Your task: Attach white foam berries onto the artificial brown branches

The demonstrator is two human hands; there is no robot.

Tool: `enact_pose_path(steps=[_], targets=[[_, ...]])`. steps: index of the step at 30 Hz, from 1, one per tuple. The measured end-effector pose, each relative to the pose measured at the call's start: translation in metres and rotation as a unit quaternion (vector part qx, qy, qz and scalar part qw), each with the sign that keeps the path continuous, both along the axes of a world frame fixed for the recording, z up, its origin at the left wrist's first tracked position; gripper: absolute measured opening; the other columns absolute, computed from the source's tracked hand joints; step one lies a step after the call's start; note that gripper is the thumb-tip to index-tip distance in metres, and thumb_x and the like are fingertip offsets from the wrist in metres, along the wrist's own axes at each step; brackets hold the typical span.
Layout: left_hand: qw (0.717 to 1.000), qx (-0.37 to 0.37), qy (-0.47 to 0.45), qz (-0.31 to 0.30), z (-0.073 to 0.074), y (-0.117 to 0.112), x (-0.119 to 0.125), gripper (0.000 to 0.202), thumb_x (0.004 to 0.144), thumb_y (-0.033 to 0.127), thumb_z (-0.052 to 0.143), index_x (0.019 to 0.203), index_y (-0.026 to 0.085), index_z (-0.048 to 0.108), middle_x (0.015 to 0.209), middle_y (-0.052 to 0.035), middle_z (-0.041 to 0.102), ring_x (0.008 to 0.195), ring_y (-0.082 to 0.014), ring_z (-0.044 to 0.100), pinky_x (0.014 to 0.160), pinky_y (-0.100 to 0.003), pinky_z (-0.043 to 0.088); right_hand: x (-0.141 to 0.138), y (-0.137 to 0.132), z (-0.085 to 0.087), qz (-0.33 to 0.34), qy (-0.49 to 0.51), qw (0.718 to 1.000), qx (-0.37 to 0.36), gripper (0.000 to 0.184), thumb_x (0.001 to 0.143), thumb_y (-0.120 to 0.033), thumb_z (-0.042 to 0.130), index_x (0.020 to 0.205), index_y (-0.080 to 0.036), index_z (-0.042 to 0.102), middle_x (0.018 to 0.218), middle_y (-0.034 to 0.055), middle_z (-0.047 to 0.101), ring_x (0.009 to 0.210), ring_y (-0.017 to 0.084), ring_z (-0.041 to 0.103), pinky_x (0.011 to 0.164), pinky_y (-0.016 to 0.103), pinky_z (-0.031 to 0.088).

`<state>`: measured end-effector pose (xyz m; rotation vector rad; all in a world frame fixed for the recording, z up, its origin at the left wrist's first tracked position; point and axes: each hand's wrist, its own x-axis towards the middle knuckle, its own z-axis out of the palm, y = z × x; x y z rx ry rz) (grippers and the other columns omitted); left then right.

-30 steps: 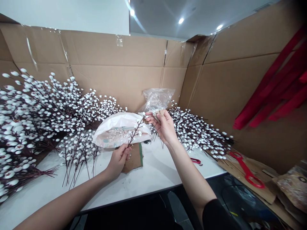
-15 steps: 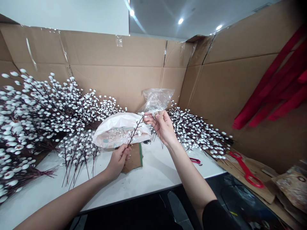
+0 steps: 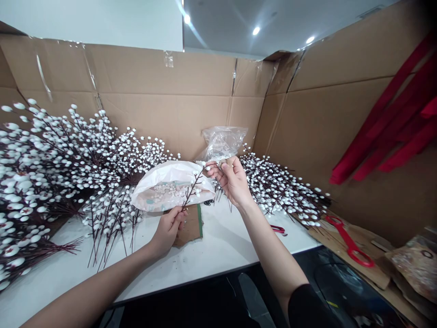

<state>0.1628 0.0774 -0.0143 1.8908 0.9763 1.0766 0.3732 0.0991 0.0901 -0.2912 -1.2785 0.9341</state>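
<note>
My left hand (image 3: 168, 228) is closed on the lower stem of a thin dark twig (image 3: 191, 188) with a few white buds, held over the white table (image 3: 211, 250). My right hand (image 3: 231, 178) is pinched at the twig's upper tip, fingers pressed together on a small white bud. Behind the twig lies a white plastic bag (image 3: 172, 184) full of loose white buds.
Large heaps of white-budded branches lie at the left (image 3: 51, 168) and at the right (image 3: 280, 189). A clear plastic bag (image 3: 223, 141) stands at the back. Cardboard walls (image 3: 164, 91) enclose the table. Red scissors-like handles (image 3: 350, 241) lie on cardboard at right; a brown card (image 3: 191, 225) lies under my left hand.
Almost nothing differs; my right hand's fingers shifted slightly at the twig's tip while my left hand stayed where it was.
</note>
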Motion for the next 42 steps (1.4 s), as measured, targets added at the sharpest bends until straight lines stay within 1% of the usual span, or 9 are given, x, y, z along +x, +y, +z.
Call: enact_pose_path(steps=[4, 8, 11, 16, 20, 26, 32, 37, 42], targets=[[1.0, 0.006, 0.001, -0.005, 0.001, 0.0, 0.0, 0.025, 0.093, 0.035, 0.035, 0.089, 0.018, 0.052, 0.055, 0.0053, 0.043, 0.052, -0.0109, 0.041, 0.052, -0.022, 0.032, 0.0, 0.0, -0.003, -0.039, -0.002, 0.999, 0.031, 0.021, 0.089, -0.027, 0.054, 0.078, -0.024, 0.036, 0.079, -0.0026, 0.063, 0.075, 0.013, 0.065, 0.066, 0.027, 0.048], [1.0, 0.008, 0.003, -0.006, 0.002, 0.0, 0.002, 0.024, 0.093, 0.035, 0.035, 0.088, 0.018, 0.052, 0.054, 0.0055, 0.043, 0.052, -0.0109, 0.042, 0.053, -0.022, 0.033, -0.002, 0.0, -0.006, -0.066, -0.015, 0.996, 0.057, 0.019, 0.089, -0.028, 0.053, 0.081, -0.024, 0.037, 0.082, -0.0016, 0.065, 0.074, 0.013, 0.064, 0.069, 0.029, 0.047], [1.0, 0.006, 0.002, -0.012, 0.001, 0.0, 0.002, 0.025, 0.094, 0.035, 0.035, 0.088, 0.018, 0.051, 0.053, 0.0058, 0.042, 0.051, -0.0108, 0.041, 0.053, -0.022, 0.033, -0.003, 0.0, -0.007, -0.078, -0.019, 0.994, 0.074, 0.019, 0.09, -0.029, 0.052, 0.081, -0.024, 0.036, 0.083, -0.0012, 0.066, 0.073, 0.013, 0.063, 0.068, 0.029, 0.047], [0.999, -0.007, -0.004, -0.031, 0.001, -0.001, 0.002, 0.025, 0.094, 0.036, 0.035, 0.086, 0.018, 0.051, 0.053, 0.0065, 0.04, 0.048, -0.0097, 0.038, 0.05, -0.021, 0.031, -0.003, -0.001, -0.007, -0.104, -0.024, 0.991, 0.076, 0.021, 0.089, -0.032, 0.054, 0.081, -0.025, 0.036, 0.078, -0.0025, 0.065, 0.071, 0.013, 0.063, 0.065, 0.029, 0.046], [0.999, -0.021, 0.004, -0.049, 0.003, -0.003, 0.003, 0.025, 0.094, 0.037, 0.035, 0.086, 0.018, 0.05, 0.053, 0.0062, 0.041, 0.048, -0.0099, 0.037, 0.049, -0.022, 0.029, -0.004, -0.002, -0.008, -0.127, -0.025, 0.989, 0.073, 0.022, 0.088, -0.035, 0.055, 0.082, -0.025, 0.037, 0.071, -0.0031, 0.062, 0.072, 0.014, 0.063, 0.065, 0.029, 0.047], [0.994, -0.032, -0.005, -0.1, 0.0, -0.003, 0.003, 0.028, 0.094, 0.039, 0.034, 0.084, 0.017, 0.048, 0.054, 0.0056, 0.041, 0.049, -0.0094, 0.037, 0.049, -0.022, 0.029, -0.007, -0.003, -0.011, -0.142, -0.02, 0.988, 0.054, 0.023, 0.086, -0.038, 0.056, 0.082, -0.025, 0.038, 0.077, -0.0022, 0.063, 0.069, 0.013, 0.062, 0.063, 0.028, 0.047], [0.981, -0.1, -0.028, -0.163, -0.003, -0.005, 0.003, 0.031, 0.094, 0.044, 0.034, 0.08, 0.018, 0.044, 0.054, 0.0064, 0.039, 0.042, -0.0071, 0.031, 0.042, -0.021, 0.026, -0.009, -0.002, -0.014, -0.137, -0.018, 0.989, 0.055, 0.021, 0.086, -0.037, 0.057, 0.083, -0.025, 0.04, 0.072, -0.0027, 0.061, 0.073, 0.015, 0.063, 0.068, 0.03, 0.048], [0.978, -0.1, -0.028, -0.179, -0.004, -0.005, 0.003, 0.032, 0.094, 0.044, 0.034, 0.079, 0.018, 0.044, 0.051, 0.0063, 0.039, 0.044, -0.0073, 0.03, 0.043, -0.021, 0.024, -0.009, -0.004, -0.014, -0.131, -0.009, 0.989, 0.061, 0.02, 0.086, -0.035, 0.057, 0.083, -0.025, 0.04, 0.074, -0.0024, 0.062, 0.072, 0.015, 0.062, 0.071, 0.032, 0.049], [0.976, -0.107, -0.027, -0.185, -0.005, -0.003, 0.002, 0.033, 0.094, 0.045, 0.033, 0.083, 0.017, 0.047, 0.052, 0.0062, 0.039, 0.044, -0.0076, 0.03, 0.043, -0.021, 0.025, -0.008, -0.005, -0.013, -0.149, -0.02, 0.987, 0.056, 0.021, 0.086, -0.037, 0.057, 0.083, -0.025, 0.04, 0.079, -0.0015, 0.065, 0.067, 0.013, 0.06, 0.067, 0.03, 0.048]])
